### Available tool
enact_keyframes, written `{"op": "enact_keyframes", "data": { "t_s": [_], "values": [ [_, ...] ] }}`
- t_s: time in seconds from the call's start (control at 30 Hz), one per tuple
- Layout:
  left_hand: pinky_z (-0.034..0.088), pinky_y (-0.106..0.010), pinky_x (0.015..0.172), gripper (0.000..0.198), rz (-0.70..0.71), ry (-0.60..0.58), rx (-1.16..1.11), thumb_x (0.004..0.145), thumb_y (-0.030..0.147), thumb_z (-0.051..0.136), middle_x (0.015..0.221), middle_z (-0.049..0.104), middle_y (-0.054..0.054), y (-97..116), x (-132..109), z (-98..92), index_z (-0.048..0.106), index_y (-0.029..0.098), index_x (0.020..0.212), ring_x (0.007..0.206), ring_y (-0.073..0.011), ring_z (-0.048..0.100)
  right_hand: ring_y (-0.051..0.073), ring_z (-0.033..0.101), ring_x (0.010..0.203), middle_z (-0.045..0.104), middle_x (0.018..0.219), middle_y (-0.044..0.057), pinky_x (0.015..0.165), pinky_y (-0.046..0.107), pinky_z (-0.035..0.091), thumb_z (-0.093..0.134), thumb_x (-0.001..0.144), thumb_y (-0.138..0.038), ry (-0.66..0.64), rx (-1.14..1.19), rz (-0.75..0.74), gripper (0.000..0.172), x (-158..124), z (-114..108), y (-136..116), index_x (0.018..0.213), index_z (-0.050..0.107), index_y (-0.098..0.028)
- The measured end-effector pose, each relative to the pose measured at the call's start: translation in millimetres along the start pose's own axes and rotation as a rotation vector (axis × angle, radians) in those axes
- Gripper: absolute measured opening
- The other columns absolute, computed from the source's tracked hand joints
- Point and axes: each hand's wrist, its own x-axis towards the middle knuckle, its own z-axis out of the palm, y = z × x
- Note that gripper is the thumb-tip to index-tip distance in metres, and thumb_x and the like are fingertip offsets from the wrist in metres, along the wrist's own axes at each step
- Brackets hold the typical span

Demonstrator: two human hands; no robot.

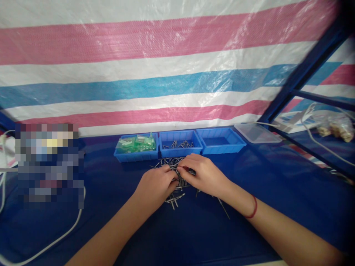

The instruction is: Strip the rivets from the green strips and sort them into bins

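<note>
A pile of thin metal pins [174, 195] lies on the dark blue table [194, 229] in front of three blue bins. My left hand [155, 184] rests on the pile with its fingers curled and pinched at the tips. My right hand [201, 173] meets it from the right, fingers also pinched over the pins. Both hands appear to grip pins, though the fingers hide exactly what. A red cord circles my right wrist [253, 208].
The left blue bin [135, 147] holds green packets, the middle bin [180, 143] holds a few pins, the right bin [222, 140] looks bare. A clear lid [256, 133] lies further right. A white cable [55, 240] runs at left. A striped tarp hangs behind.
</note>
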Motion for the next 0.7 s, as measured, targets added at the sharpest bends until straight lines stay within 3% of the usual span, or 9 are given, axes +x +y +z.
{"op": "enact_keyframes", "data": {
  "t_s": [0.7],
  "values": [
    [0.050, -0.027, 0.066, 0.020, -0.023, 0.077, 0.015, 0.092, 0.027, 0.044, 0.091, 0.061, -0.005, 12, 4, 14.0, 0.061, 0.018, 0.095, 0.078, -0.0184, 0.063, 0.016, 0.053, 0.070, 0.060, 0.069, 0.002, 0.066, 0.028, 0.039, 0.050, 0.088, -0.017, 0.004, -0.008, 0.000, 0.019, 1, 0, 2, 0.073, 0.061, -0.017]
  ]
}}
